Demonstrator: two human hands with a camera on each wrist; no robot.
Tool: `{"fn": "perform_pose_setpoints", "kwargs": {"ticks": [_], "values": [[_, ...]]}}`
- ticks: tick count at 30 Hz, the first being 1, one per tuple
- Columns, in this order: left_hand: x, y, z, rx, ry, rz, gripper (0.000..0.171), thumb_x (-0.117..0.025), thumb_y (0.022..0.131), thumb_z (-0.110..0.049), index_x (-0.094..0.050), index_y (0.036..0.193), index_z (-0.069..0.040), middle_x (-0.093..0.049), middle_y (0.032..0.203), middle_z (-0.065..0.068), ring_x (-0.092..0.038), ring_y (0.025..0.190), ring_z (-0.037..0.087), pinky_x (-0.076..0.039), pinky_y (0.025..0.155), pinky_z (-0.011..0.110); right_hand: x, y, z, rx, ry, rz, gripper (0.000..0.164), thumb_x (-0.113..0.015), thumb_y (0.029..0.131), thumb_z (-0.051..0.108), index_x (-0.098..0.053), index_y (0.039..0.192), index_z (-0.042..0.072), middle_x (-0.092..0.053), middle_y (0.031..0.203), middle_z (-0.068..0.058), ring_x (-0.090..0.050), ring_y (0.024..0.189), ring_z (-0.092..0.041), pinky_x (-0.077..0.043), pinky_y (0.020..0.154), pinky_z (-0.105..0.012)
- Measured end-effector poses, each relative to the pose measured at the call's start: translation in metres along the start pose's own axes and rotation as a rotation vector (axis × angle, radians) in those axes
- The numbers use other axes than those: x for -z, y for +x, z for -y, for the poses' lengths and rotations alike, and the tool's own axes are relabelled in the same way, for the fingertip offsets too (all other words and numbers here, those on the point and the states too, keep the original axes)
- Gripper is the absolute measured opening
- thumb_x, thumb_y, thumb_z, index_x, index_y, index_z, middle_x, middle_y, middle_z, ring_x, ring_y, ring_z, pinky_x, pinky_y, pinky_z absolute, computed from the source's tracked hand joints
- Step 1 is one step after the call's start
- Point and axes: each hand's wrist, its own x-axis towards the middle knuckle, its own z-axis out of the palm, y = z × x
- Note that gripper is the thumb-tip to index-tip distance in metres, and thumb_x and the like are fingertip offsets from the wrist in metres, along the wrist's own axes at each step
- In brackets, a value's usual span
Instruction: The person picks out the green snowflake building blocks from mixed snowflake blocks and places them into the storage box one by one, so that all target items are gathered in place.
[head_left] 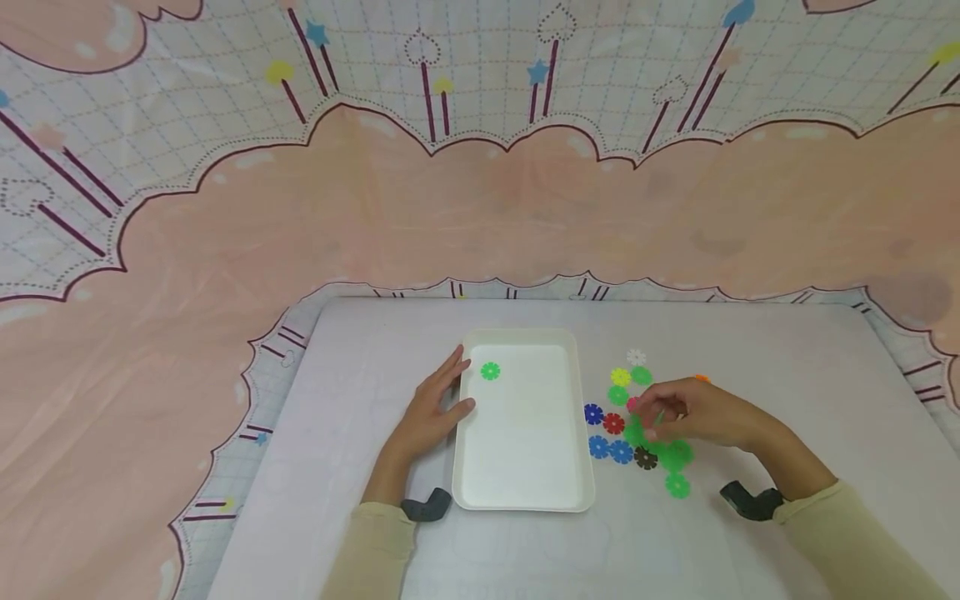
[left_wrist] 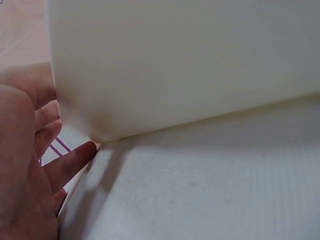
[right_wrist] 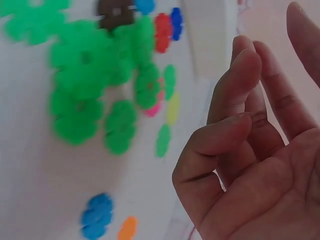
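A white rectangular tray (head_left: 584, 417) lies on the table, with one green flower-shaped plastic disc (head_left: 490, 371) inside near its upper left. My left hand (head_left: 431, 412) rests along the tray's left side, thumb at the rim. In the left wrist view, the fingers of that left hand (left_wrist: 35, 145) touch the tray wall (left_wrist: 165, 65). My right hand (head_left: 697, 412) hovers over loose discs right of the tray, fingers bent. Nothing shows between thumb and fingertips of the right hand (right_wrist: 250, 135) in its wrist view. Below it lies a cluster of green discs (right_wrist: 82, 60).
Around the cluster are a red disc (head_left: 613, 423), a dark blue disc (head_left: 593, 414), lighter blue discs (head_left: 621, 452), a brown disc (head_left: 646, 457), a yellow disc (head_left: 620, 377) and a white disc (head_left: 636, 357). An orange disc (head_left: 702, 378) lies partly behind the right hand.
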Motion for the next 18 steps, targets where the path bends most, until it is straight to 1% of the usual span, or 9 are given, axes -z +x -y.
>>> {"fn": "perform_pose_setpoints", "kwargs": {"ticks": [2, 4, 7, 10, 14, 18], "values": [[0.0, 0.0, 0.0, 0.0, 0.004, -0.001, 0.067, -0.068, 0.094, -0.024, -0.043, 0.156, -0.018, -0.022, 0.17, -0.012, -0.025, 0.157, 0.026, -0.019, 0.125, 0.063, -0.001, -0.006, -0.009, -0.014, 0.008, 0.015, 0.032, -0.075, 0.091, 0.022, -0.07, 0.119, 0.007, -0.071, 0.108, -0.012, -0.06, 0.082, -0.022, -0.051, 0.067, -0.026], [0.0, 0.0, 0.001, -0.008, 0.01, -0.002, 0.067, -0.068, 0.095, -0.024, -0.043, 0.156, -0.018, -0.022, 0.17, -0.01, -0.025, 0.157, 0.028, -0.02, 0.124, 0.064, -0.002, -0.011, -0.018, -0.032, 0.002, 0.024, 0.031, -0.075, 0.092, 0.021, -0.071, 0.119, 0.008, -0.072, 0.103, -0.009, -0.058, 0.077, -0.021, -0.047, 0.064, -0.025], [0.0, 0.001, 0.001, -0.021, 0.013, -0.004, 0.067, -0.068, 0.095, -0.024, -0.042, 0.157, -0.017, -0.023, 0.17, -0.008, -0.025, 0.157, 0.029, -0.02, 0.124, 0.065, -0.003, -0.016, -0.028, -0.046, -0.015, 0.028, 0.028, -0.074, 0.092, 0.021, -0.072, 0.118, 0.011, -0.073, 0.098, -0.004, -0.056, 0.075, -0.02, -0.045, 0.063, -0.024], [0.0, 0.001, 0.002, -0.021, 0.014, -0.005, 0.067, -0.067, 0.096, -0.025, -0.042, 0.157, -0.016, -0.022, 0.17, -0.01, -0.025, 0.157, 0.028, -0.02, 0.124, 0.065, -0.003, -0.019, -0.034, -0.044, -0.031, 0.034, 0.026, -0.075, 0.091, 0.021, -0.073, 0.117, 0.014, -0.072, 0.094, -0.002, -0.055, 0.074, -0.019, -0.043, 0.061, -0.024], [0.001, 0.002, 0.001, -0.004, 0.021, -0.006, 0.067, -0.067, 0.096, -0.026, -0.042, 0.157, -0.017, -0.022, 0.17, -0.013, -0.024, 0.157, 0.027, -0.017, 0.124, 0.066, -0.005, -0.022, -0.039, -0.049, -0.052, 0.058, 0.028, -0.078, 0.089, 0.022, -0.074, 0.116, 0.017, -0.071, 0.09, 0.001, -0.054, 0.073, -0.016, -0.041, 0.06, -0.024], [0.0, 0.001, 0.002, 0.006, 0.018, -0.001, 0.067, -0.067, 0.096, -0.026, -0.041, 0.157, -0.018, -0.022, 0.17, -0.013, -0.023, 0.158, 0.027, -0.016, 0.124, 0.067, -0.006, -0.022, -0.043, -0.065, -0.094, 0.086, 0.031, -0.08, 0.086, 0.026, -0.074, 0.116, 0.02, -0.071, 0.088, 0.004, -0.055, 0.075, -0.014, -0.042, 0.061, -0.024]]}}
